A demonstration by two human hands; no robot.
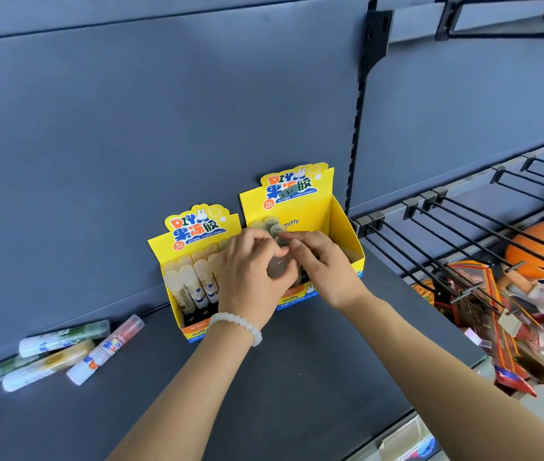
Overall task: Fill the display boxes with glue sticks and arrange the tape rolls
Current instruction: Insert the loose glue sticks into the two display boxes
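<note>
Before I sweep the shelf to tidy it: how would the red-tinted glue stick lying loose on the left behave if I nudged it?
The red-tinted glue stick is a smooth round tube lying on its side, so it would probably roll along the flat shelf. It looks like rigid plastic, so likely stiff, and light. Nothing blocks its front side, so it might roll off the edge.

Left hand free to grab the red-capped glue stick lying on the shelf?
Probably not right now: the left hand grips a clear-capped glue stick together with the right hand. The path to the red-capped glue stick on the dark shelf is unobstructed.
</note>
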